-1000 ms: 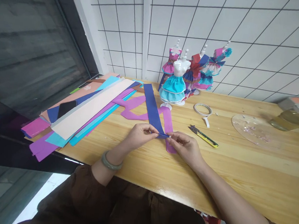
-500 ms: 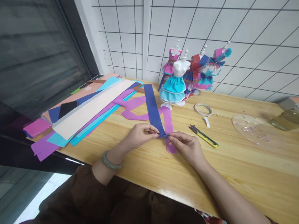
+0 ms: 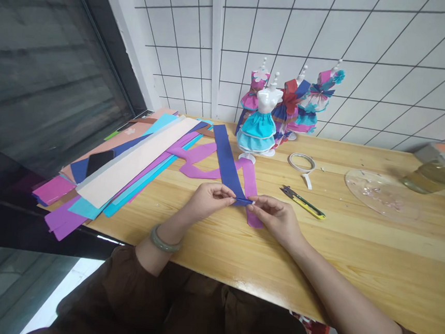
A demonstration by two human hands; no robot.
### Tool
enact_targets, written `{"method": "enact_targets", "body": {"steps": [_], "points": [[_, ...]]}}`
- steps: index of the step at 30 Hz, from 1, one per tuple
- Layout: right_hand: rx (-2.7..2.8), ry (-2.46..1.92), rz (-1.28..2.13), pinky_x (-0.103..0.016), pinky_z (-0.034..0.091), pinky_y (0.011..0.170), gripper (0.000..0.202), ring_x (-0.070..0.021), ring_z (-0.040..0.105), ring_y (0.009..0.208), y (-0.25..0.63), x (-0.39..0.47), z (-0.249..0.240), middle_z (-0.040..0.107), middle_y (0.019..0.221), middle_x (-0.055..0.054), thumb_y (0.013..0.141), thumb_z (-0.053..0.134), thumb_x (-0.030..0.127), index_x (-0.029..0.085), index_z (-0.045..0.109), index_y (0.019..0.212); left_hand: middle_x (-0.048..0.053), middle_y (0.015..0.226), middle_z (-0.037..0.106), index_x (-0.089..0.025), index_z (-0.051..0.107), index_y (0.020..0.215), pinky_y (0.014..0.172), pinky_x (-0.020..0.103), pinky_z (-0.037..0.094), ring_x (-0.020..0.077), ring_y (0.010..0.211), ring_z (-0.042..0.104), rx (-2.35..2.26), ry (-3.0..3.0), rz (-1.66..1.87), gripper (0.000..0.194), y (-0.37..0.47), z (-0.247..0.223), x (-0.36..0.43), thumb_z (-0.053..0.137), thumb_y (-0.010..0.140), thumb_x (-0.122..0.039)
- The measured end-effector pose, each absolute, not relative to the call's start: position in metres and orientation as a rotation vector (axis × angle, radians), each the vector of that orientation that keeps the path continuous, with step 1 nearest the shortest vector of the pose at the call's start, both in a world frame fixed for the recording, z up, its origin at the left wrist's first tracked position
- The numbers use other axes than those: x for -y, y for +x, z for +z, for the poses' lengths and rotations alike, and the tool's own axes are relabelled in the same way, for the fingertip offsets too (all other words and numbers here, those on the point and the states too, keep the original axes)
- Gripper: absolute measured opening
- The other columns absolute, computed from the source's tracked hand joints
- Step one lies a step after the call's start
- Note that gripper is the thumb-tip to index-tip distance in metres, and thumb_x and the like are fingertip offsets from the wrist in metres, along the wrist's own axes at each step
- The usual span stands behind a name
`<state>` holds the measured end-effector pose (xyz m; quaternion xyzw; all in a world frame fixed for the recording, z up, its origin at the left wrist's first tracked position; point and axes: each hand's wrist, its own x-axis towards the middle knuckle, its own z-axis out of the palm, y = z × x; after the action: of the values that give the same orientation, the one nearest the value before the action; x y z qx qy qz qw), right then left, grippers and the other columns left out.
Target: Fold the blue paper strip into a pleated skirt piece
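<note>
A long dark blue strip (image 3: 227, 159), paper or thin fabric, runs from the back of the table toward me. Its near end is folded over, and both hands pinch that fold. My left hand (image 3: 209, 202) grips the left corner between thumb and fingers. At the right corner, my right hand (image 3: 276, 216) is closed on the same edge, where a small white bit shows by the fingertips. Beneath the strip and my right fingers lies a purple strip (image 3: 250, 177). Just beyond stands a white mini mannequin (image 3: 269, 99) in a turquoise tiered skirt (image 3: 256, 131).
Stacked coloured sheets (image 3: 137, 162) and a dark phone (image 3: 100, 162) lie at left. To the right are a tape roll (image 3: 301, 162), yellow-and-black thread snips or cutter (image 3: 303, 202), a clear dish (image 3: 376, 193) and a glass cup (image 3: 432, 175). Several dressed mannequins (image 3: 317, 100) stand behind.
The folded near end of the blue strip has tilted slightly, showing more of its flap and a small white bit at the right fingertips. Both hands stay almost in place.
</note>
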<state>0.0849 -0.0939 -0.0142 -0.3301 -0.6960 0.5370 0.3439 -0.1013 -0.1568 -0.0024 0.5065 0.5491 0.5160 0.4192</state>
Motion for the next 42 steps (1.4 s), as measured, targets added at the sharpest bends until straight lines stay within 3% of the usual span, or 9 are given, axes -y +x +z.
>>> {"method": "enact_targets", "body": {"steps": [7,15,28,37,42], "points": [[1.870,-0.825,1.271,-0.032,0.049,0.071,0.022,-0.0183,0.061,0.078,0.086,0.094,-0.010,0.067,0.087,-0.007,0.069,0.064,0.034,0.019,0.070,0.085,0.006,0.076,0.066,-0.012,0.063,0.077,0.069,0.027,0.047,0.0146,0.072,0.060,-1.361,1.288,1.282,0.020,-0.102,-0.003,0.157,0.065,0.066,-0.028],[1.804,-0.870,1.389,-0.031,0.050,0.062,0.027,-0.0161,0.061,0.064,0.086,0.097,-0.006,0.068,0.073,-0.006,0.068,0.065,0.036,0.017,0.069,0.088,0.006,0.077,0.067,-0.012,0.064,0.079,0.069,0.027,0.048,0.0146,0.072,0.061,-1.343,1.279,1.293,0.022,-0.103,-0.001,0.158,0.065,0.066,-0.030],[1.818,-0.721,1.457,-0.029,0.048,0.064,0.016,-0.0152,0.060,0.070,0.089,0.093,-0.003,0.066,0.078,-0.005,0.071,0.064,0.030,0.021,0.070,0.083,0.006,0.076,0.067,-0.012,0.066,0.077,0.069,0.026,0.048,0.0144,0.072,0.061,-1.304,1.281,1.289,0.018,-0.104,0.005,0.161,0.064,0.066,-0.026],[1.929,-0.675,1.430,-0.031,0.049,0.068,0.022,-0.0172,0.060,0.076,0.092,0.093,0.002,0.066,0.086,-0.007,0.074,0.060,0.033,0.020,0.069,0.090,0.007,0.074,0.066,-0.012,0.066,0.079,0.063,0.025,0.047,0.0141,0.069,0.060,-1.310,1.293,1.281,0.019,-0.105,0.011,0.164,0.062,0.067,-0.026],[1.907,-0.704,1.354,-0.032,0.049,0.071,0.015,-0.0181,0.060,0.079,0.089,0.097,0.004,0.066,0.083,-0.007,0.073,0.061,0.032,0.020,0.070,0.077,0.006,0.077,0.067,-0.012,0.066,0.079,0.067,0.024,0.047,0.0139,0.072,0.060,-1.275,1.320,1.280,0.020,-0.105,0.011,0.165,0.063,0.068,-0.029]]}}
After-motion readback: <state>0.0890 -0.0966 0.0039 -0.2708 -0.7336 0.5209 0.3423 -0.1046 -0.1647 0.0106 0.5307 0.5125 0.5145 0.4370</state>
